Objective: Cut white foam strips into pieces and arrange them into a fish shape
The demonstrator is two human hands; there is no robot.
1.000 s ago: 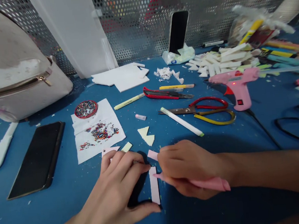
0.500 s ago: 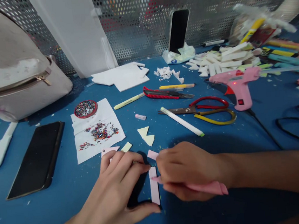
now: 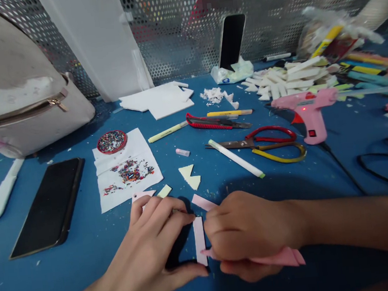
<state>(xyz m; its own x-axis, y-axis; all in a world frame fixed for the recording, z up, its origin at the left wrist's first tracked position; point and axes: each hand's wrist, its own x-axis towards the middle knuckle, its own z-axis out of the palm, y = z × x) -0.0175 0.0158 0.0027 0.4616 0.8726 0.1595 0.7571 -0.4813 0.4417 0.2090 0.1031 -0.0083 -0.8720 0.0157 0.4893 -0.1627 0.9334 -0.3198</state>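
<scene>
A narrow pale pink strip (image 3: pixel 199 241) lies upright in view on the blue table. My left hand (image 3: pixel 155 240) braces it, index fingertip at its top end and thumb at its bottom end, with fingers apart. My right hand (image 3: pixel 250 231) is closed around a pink marker (image 3: pixel 276 258), whose tip touches the strip near its lower end. Another pale pink piece (image 3: pixel 203 201) lies just above the right hand's fingers. Beyond my left fingers are a pink piece with a small hole (image 3: pixel 140 196) and a pale yellow piece (image 3: pixel 164 191). A notched yellow piece (image 3: pixel 190 178) lies farther up.
Scissors (image 3: pixel 279 158), a white marker (image 3: pixel 236 158), a red cutter (image 3: pixel 212 121) and a pink glue gun (image 3: pixel 314 111) lie beyond my right hand. At left are a phone (image 3: pixel 47 207), paper with beads (image 3: pixel 147 159) and a bag (image 3: pixel 28 102).
My right hand has moved slightly down and right, and the marker tip has slid down along the strip. More of the other pink piece shows. My left hand has stayed put.
</scene>
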